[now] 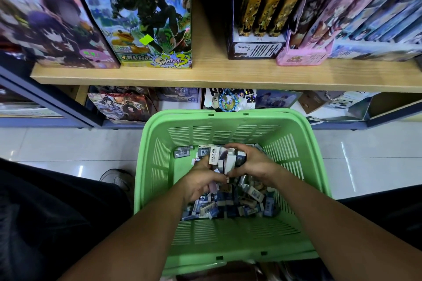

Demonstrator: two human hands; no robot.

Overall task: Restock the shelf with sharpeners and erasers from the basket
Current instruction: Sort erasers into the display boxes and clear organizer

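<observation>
slotted plastic basket (159, 166), boxy erasers (225, 161) gripped

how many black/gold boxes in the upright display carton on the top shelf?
3, side by side in the black display carton on the wooden shelf: left, middle, right. More may sit hidden behind them.

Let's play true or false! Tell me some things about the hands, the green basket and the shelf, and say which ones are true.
1. Both hands are inside the green basket. True.
2. The left hand and right hand together hold a bunch of small boxes. True.
3. The basket is red. False: it is green.
4. The basket stands on the wooden shelf. False: it sits lower, in front of the shelf.
5. Many small boxes still lie in the basket bottom. True.
</observation>
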